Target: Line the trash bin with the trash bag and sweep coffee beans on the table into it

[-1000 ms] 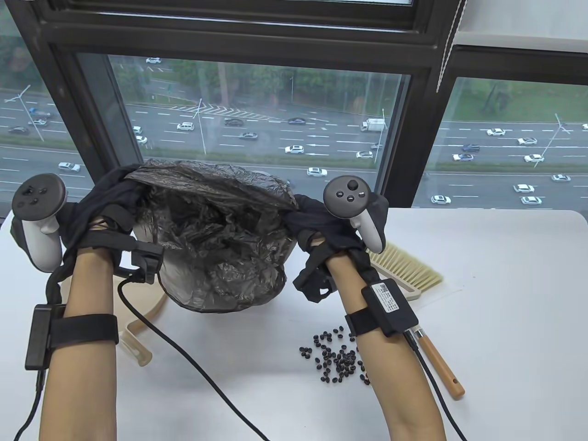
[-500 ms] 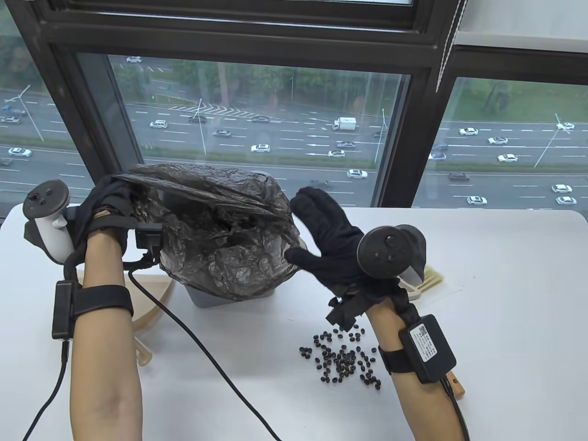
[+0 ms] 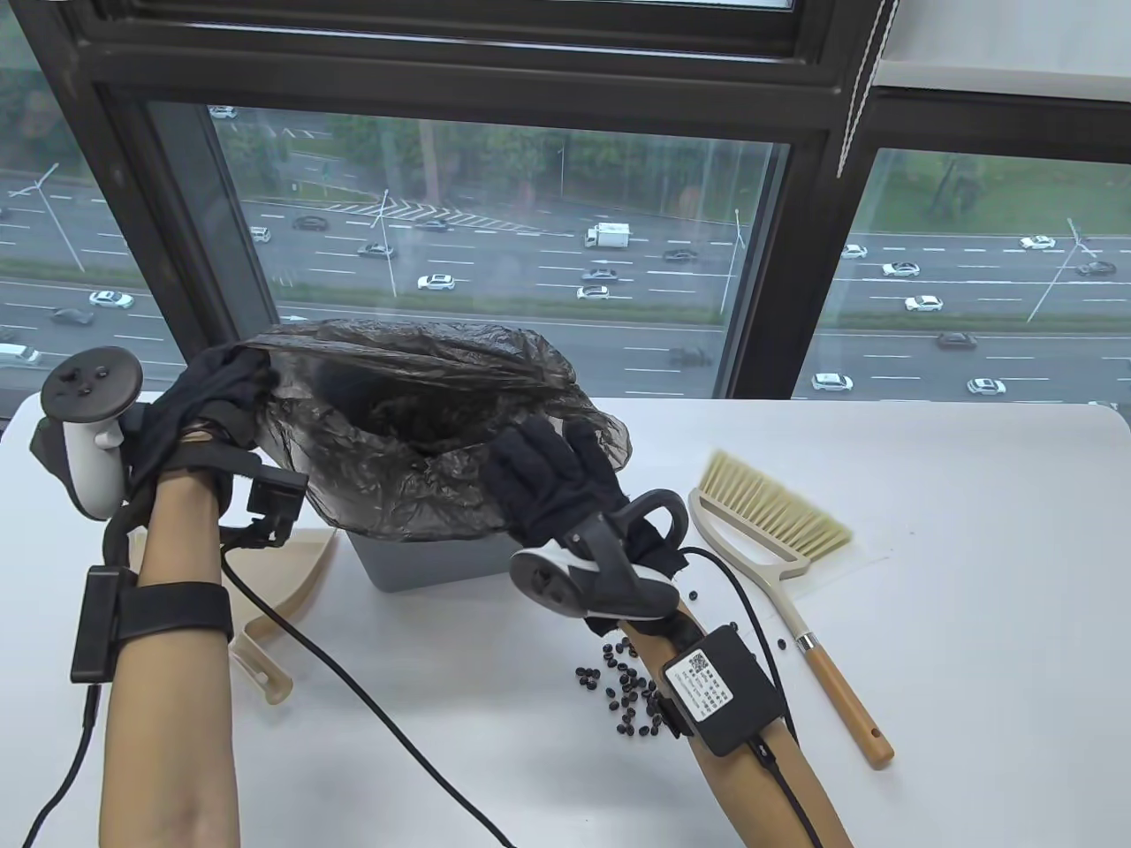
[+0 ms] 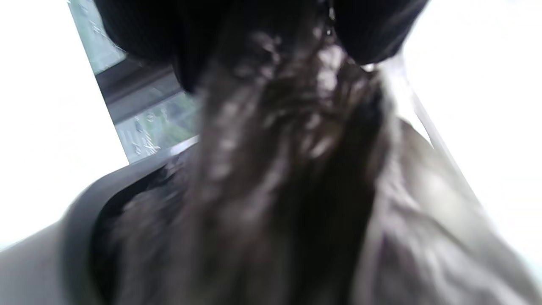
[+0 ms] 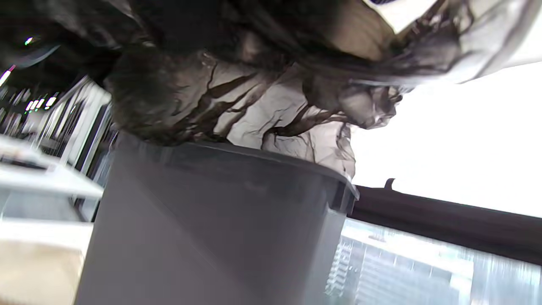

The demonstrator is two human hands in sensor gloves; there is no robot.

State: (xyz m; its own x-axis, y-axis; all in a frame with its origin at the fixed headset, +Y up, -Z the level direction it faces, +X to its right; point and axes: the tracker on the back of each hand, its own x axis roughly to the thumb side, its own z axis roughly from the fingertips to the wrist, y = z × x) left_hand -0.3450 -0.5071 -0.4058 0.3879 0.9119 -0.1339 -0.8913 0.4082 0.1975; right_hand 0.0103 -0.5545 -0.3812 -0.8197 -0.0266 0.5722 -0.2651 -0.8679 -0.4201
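White table (image 3: 972, 548) below traffic-facing window (image 3: 530, 238).

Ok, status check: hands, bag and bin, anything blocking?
Left hand grips trash bag edge. Right hand at near edge, grip unclear. Bag drapes trash bin. Coffee beans unswept; nothing blocking.

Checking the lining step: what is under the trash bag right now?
The grey trash bin stands under the trash bag; only its lower front wall shows. The bag drapes over its rim, hiding the bin's inside.
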